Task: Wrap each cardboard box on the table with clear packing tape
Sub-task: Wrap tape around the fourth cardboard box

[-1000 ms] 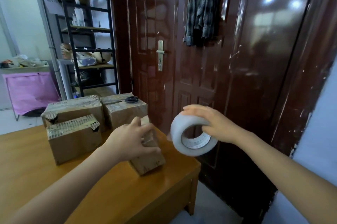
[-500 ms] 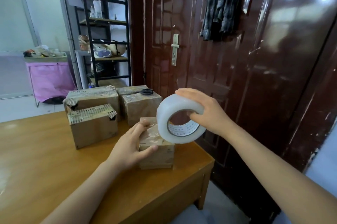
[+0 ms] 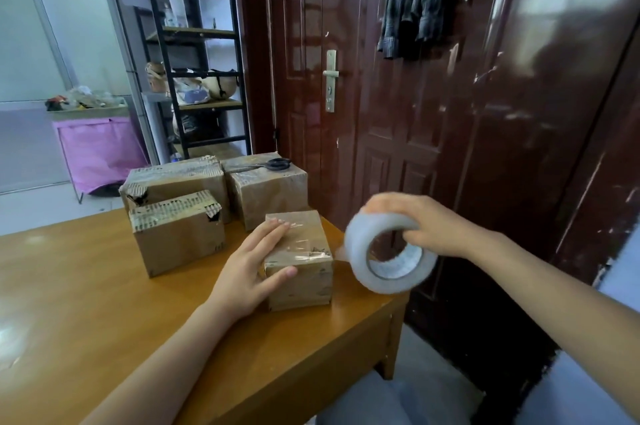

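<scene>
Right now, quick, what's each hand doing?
Left hand: open, fingers straight, pressing on the small box.
Right hand: closed round the tape roll, holding it beside that box.

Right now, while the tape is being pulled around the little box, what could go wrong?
1. The small box sits near the table's corner, steadied only by the left hand. A hard pull from the tape roll in the right hand might drag it off.
2. The clear tape on top already looks wrinkled, so more could crease or stick to itself.
3. The scissors lie on a far box, an awkward reach for cutting.
</scene>
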A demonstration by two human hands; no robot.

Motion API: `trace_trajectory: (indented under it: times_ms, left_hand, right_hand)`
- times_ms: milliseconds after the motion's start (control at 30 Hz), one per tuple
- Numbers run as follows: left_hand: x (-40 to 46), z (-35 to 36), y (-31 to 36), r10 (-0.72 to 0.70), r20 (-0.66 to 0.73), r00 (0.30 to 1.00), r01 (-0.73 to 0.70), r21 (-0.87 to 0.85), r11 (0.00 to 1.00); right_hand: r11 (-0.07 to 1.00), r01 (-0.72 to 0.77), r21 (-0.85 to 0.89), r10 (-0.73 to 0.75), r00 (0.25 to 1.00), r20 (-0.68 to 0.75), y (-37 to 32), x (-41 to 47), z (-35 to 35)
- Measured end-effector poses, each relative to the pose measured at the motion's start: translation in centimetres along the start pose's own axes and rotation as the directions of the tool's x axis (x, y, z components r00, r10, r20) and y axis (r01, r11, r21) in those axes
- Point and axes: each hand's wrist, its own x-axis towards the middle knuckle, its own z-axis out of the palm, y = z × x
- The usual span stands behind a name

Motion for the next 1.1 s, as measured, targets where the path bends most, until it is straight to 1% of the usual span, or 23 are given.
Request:
trace_trajectory:
  times_ms: [67, 167, 267, 333, 367, 433, 500, 533, 600, 700, 767, 800, 833, 900, 933, 967, 1033, 1100]
  left_hand:
    - [0.1, 0.1, -0.1, 0.031, -0.004, 1.0, -0.031, 0.02, 0.999]
    - [0.5, -0.4, 0.1, 0.101, -0.004, 0.995, -0.1, 0.117, 0.988]
    - [1.3, -2.0, 1.1, 0.124, 0.122, 0.985, -0.149, 0.226, 0.963]
    - [2.1, -2.9, 2.6, 0.08, 0.219, 0.972, -0.15, 0.323, 0.934]
    - [2.6, -3.1, 3.5, 0.05, 0.252, 0.966, -0.153, 0.406, 0.901]
    - [3.8, -3.0, 5.4, -0.015, 0.293, 0.956, -0.172, 0.6, 0.782]
    - [4.8, -2.2, 6.6, -0.075, 0.343, 0.936, -0.211, 0.72, 0.662]
    - [5.2, -1.6, 7.0, -0.107, 0.378, 0.92, -0.231, 0.741, 0.631]
    - [5.9, -0.9, 7.7, -0.159, 0.433, 0.887, -0.255, 0.747, 0.614]
    - [6.4, -0.6, 8.3, -0.165, 0.456, 0.875, -0.284, 0.757, 0.588]
    - [6.4, -1.1, 8.2, -0.134, 0.45, 0.883, -0.287, 0.743, 0.605]
    - [6.3, -1.6, 7.8, -0.124, 0.429, 0.895, -0.259, 0.724, 0.639]
    - [6.1, -2.1, 7.2, -0.121, 0.393, 0.911, -0.202, 0.685, 0.7]
    - [5.1, -2.9, 6.0, -0.115, 0.286, 0.951, -0.056, 0.528, 0.847]
    - [4.4, -2.9, 5.4, -0.117, 0.223, 0.968, 0.011, 0.428, 0.904]
    - [3.7, -2.8, 5.0, -0.126, 0.163, 0.979, 0.064, 0.338, 0.939]
    - [2.5, -1.9, 4.4, -0.162, 0.071, 0.984, 0.144, 0.208, 0.968]
    - [1.4, -1.1, 3.7, -0.175, -0.009, 0.984, 0.174, 0.193, 0.966]
  right_hand:
    - [0.995, -0.036, -0.09, 0.037, 0.999, 0.011, 1.2, -1.3, 0.6]
    - [0.977, -0.005, -0.213, 0.012, 0.999, 0.032, 0.5, -0.9, 0.7]
    - [0.963, 0.018, -0.271, 0.0, 0.998, 0.066, -0.9, 0.4, 1.1]
    - [0.952, 0.053, -0.301, -0.031, 0.996, 0.08, -1.7, 0.9, 1.5]
    - [0.948, 0.063, -0.311, -0.038, 0.996, 0.086, -2.0, 1.2, 1.6]
    - [0.942, 0.059, -0.33, -0.027, 0.995, 0.1, -2.3, 1.6, 1.8]
    - [0.941, 0.048, -0.335, -0.016, 0.995, 0.099, -2.5, 1.8, 2.0]
    - [0.943, 0.043, -0.331, -0.013, 0.996, 0.093, -2.4, 1.7, 2.1]
    - [0.946, 0.035, -0.322, -0.008, 0.997, 0.083, -2.3, 1.4, 2.0]
    - [0.949, 0.017, -0.316, 0.018, 0.994, 0.109, -2.5, 1.2, 1.6]
    - [0.953, -0.001, -0.304, 0.044, 0.99, 0.135, -2.6, 1.2, 0.8]
    - [0.959, -0.011, -0.283, 0.051, 0.99, 0.133, -2.6, 1.3, 0.2]
    - [0.968, -0.022, -0.251, 0.053, 0.992, 0.115, -2.7, 1.4, -0.5]
    - [0.988, -0.03, -0.152, 0.036, 0.999, 0.036, -3.4, 2.0, -2.0]
    - [0.994, -0.014, -0.11, 0.014, 1.0, 0.002, -4.0, 2.5, -2.6]
    - [0.996, 0.007, -0.092, -0.009, 1.0, -0.015, -4.7, 3.0, -3.0]
    - [0.992, 0.048, -0.118, -0.05, 0.999, -0.017, -6.3, 4.2, -2.9]
    - [0.989, 0.079, -0.124, -0.089, 0.993, -0.072, -7.5, 5.2, -2.1]
